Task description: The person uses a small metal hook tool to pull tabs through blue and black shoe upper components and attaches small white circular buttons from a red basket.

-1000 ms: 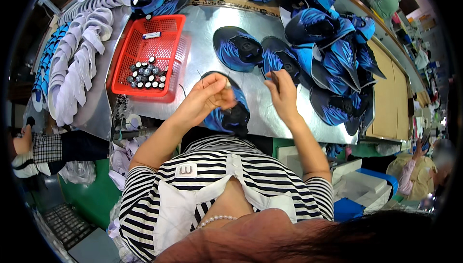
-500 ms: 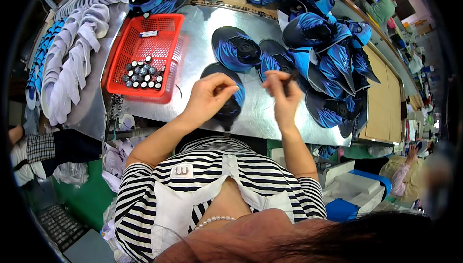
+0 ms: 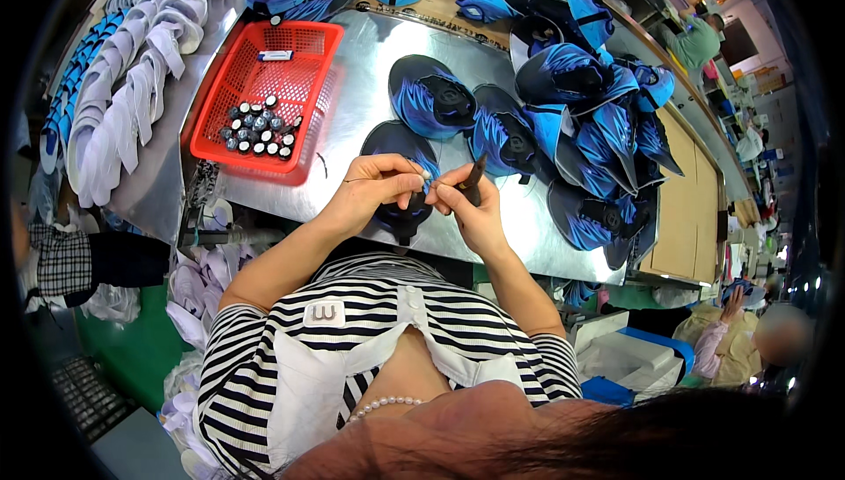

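Observation:
My left hand (image 3: 377, 188) pinches a tiny pale thing (image 3: 426, 175), too small to name; a thin dark line like a thread runs out beside its fingers. Close against it, my right hand (image 3: 468, 207) is closed around a slender dark tool (image 3: 475, 177), its tapered end pointing up and away from me. The tool's other end is hidden by the fingers. Beneath both hands lies a black-and-blue shoe upper (image 3: 400, 141), partly covered by them. Just beyond sit two more shoe uppers, one (image 3: 431, 97) farther off and one (image 3: 506, 132) to the right.
A red plastic basket (image 3: 201, 141) at the left of the metal table (image 3: 295, 203) holds several small round black-and-white pieces and a white-and-blue tube. More blue uppers (image 3: 563, 75) are heaped at right. Curved white pieces (image 3: 110, 119) are stacked far left. Cardboard (image 3: 687, 207) lies beyond the heap.
My right hand has moved left with the dark tool and now meets my left hand at the fingertips. My left hand remains over the near upper. The view has shifted slightly.

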The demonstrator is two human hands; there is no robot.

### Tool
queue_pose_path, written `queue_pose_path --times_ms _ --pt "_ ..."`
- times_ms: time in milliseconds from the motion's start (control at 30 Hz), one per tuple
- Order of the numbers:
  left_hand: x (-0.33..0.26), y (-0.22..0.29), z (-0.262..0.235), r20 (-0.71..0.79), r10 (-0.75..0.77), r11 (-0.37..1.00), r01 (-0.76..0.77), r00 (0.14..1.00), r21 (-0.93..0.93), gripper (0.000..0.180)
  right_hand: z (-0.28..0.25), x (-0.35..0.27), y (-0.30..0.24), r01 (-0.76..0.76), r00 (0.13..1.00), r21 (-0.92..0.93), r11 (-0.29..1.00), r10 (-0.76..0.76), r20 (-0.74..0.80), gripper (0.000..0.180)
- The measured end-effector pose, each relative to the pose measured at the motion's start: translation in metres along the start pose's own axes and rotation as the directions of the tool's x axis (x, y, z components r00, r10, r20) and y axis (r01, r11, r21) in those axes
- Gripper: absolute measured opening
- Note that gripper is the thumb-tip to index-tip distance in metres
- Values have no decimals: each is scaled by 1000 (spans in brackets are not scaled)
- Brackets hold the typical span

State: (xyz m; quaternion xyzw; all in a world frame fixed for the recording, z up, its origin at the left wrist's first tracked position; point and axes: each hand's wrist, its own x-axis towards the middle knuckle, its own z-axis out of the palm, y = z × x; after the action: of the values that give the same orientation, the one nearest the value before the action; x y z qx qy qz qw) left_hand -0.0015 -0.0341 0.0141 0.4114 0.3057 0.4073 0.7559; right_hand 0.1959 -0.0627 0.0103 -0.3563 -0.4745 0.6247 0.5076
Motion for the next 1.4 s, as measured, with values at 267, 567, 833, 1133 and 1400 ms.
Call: queue_pose_path --times_ms 267,567,833,1133,1400 --pt "4 -1 -1 -8 138 929 -127 990 348 11 0 -2 -51 351 899 -934 63 -302 317 17" --pt "5 -6 6 169 374 623 -382 912 683 11 -14 -3 -37 221 975 -875 431 -124 185 48" --pt "4 -6 17 221 461 335 -399 860 854 7 -15 -7 -38 180 983 -936 303 -96 158 53" --pt "-1 21 -20 97 -151 986 157 984 -49 19 -48 6 -24 256 906 -966 -35 -340 253 14" --pt "-33 75 -8 55 14 904 -36 998 426 15 -58 21 -38 435 762 -882 -183 -446 469 20"
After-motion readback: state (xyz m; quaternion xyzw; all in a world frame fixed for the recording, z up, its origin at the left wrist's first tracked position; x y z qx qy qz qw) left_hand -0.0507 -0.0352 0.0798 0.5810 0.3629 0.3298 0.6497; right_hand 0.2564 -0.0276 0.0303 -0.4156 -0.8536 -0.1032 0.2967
